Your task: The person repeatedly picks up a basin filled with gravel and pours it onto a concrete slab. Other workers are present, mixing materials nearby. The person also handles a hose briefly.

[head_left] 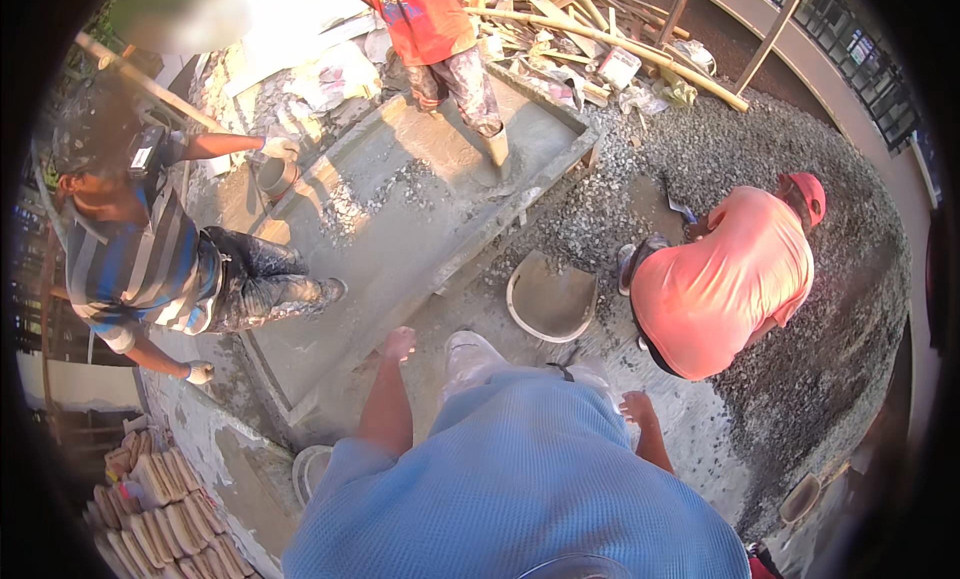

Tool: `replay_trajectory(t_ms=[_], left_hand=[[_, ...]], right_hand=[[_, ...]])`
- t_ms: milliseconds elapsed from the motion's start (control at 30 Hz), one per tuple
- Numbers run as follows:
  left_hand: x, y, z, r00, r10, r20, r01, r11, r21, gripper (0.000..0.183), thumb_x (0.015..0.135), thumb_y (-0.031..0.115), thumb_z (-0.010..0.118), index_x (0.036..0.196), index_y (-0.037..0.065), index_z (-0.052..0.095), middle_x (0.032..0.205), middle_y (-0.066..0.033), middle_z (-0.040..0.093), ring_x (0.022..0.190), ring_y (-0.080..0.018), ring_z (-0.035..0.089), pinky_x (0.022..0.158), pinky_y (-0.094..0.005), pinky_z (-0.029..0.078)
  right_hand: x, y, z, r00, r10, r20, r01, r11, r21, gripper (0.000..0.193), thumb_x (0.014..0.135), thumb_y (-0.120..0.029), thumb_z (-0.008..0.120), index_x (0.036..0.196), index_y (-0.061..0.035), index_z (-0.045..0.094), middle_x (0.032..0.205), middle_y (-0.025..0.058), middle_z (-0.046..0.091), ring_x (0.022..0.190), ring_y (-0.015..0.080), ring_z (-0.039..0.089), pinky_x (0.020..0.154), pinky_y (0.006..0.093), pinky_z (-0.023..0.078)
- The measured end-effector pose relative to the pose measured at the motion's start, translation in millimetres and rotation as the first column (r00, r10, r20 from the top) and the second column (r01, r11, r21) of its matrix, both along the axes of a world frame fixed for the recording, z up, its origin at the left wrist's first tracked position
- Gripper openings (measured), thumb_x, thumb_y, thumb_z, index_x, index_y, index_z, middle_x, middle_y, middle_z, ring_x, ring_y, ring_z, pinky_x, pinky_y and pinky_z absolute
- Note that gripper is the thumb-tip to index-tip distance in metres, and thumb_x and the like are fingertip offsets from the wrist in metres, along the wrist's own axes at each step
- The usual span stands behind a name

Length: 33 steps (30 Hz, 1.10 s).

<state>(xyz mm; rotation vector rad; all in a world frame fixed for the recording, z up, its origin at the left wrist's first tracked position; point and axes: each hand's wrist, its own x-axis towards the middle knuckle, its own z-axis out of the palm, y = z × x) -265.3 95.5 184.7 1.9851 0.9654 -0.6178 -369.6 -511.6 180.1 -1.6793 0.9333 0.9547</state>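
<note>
Here's the big shallow trough (540,187), grey and straight-rimmed, slanting from lower left of centre to the upper middle, spread with smooth grey mix and patches of gravel! And just right of centre, the rounded tub (524,321), pale-rimmed, grey inside, open side showing!

A heap of scrap wood (592,11) — a long bamboo pole (690,76) — a dark railing (884,91)

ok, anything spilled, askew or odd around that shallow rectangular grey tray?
Yes. Beyond the tray, a long pale bamboo pole lies aslant across jumbled wooden scraps, nothing neatly stacked. Inside it, a clumped patch of loose grey gravel stands out against the smoother surface, possibly just unmixed.
</note>
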Motion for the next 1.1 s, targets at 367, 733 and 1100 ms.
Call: replay_trajectory(t_ms=[367,733,1100], left_hand=[[-18,-71,-10,0.931,-0.304,0.203,0.314,0.949,-0.019,0.029,0.086,0.029,0.052,0.095,0.004,0.062,0.077,-0.0041,0.061,0.063,-0.0134,0.056,0.057,-0.0299,0.046],[-60,-43,6,0.992,0.119,0.04,-0.111,0.978,-0.175,0.026,0.084,0.031,0.052,0.09,0.008,0.062,0.08,-0.0073,0.061,0.065,-0.0176,0.058,0.054,-0.0325,0.044],[-123,-75,-28,0.976,-0.014,-0.219,-0.026,0.983,-0.179,0.037,0.088,0.029,0.05,0.122,0.017,0.053,0.1,-0.0049,0.064,0.086,-0.0196,0.062,0.065,-0.0383,0.048]], right_hand=[[-29,-49,-41,0.856,0.509,0.093,-0.503,0.861,-0.079,0.034,0.086,-0.024,0.048,0.113,-0.0058,0.053,0.086,0.0093,0.061,0.074,0.0196,0.06,0.063,0.0357,0.047],[89,-5,-14,0.979,-0.021,0.201,-0.001,0.994,0.106,0.033,0.089,-0.026,0.046,0.113,-0.0052,0.052,0.088,0.009,0.061,0.067,0.0164,0.06,0.053,0.0307,0.046],[40,-46,-35,0.915,0.381,0.133,-0.378,0.925,-0.051,0.033,0.086,-0.026,0.047,0.112,-0.0065,0.055,0.085,0.0094,0.062,0.068,0.0206,0.06,0.055,0.0363,0.046]])
